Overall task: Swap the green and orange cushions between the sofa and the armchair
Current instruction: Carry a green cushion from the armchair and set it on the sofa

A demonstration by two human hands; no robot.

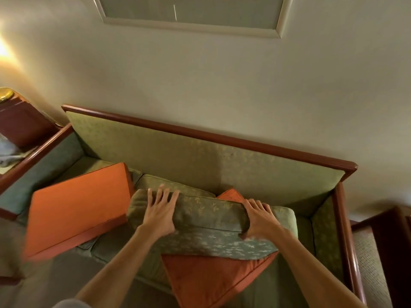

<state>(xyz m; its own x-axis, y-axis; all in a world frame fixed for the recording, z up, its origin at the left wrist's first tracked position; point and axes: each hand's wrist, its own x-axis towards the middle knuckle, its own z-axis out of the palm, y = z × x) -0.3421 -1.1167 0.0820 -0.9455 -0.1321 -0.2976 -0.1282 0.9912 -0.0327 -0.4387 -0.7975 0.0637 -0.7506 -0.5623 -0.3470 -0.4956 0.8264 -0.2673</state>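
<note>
My left hand [160, 211] lies flat, fingers spread, on the green cushion [209, 227]; my right hand [260, 218] clasps its right end. The cushion rests across an orange cushion [211, 278] on the sofa [200, 152].

Left hand [160, 213]: yours, centre of the frame, palm down, fingers [165, 195] spread and pointing toward the top of the frame, pressed flat onto the green cushion [206, 221]. Left forearm: bare, running from the lower left of the frame up to the wrist.

Right hand [261, 220]: yours, right of centre, palm down, fingers curled over the cushion's upper edge, thumb tucked against its near face, clamped on it. Right forearm: bare, running from the lower right of the frame. Hands well apart, roughly level.
</note>
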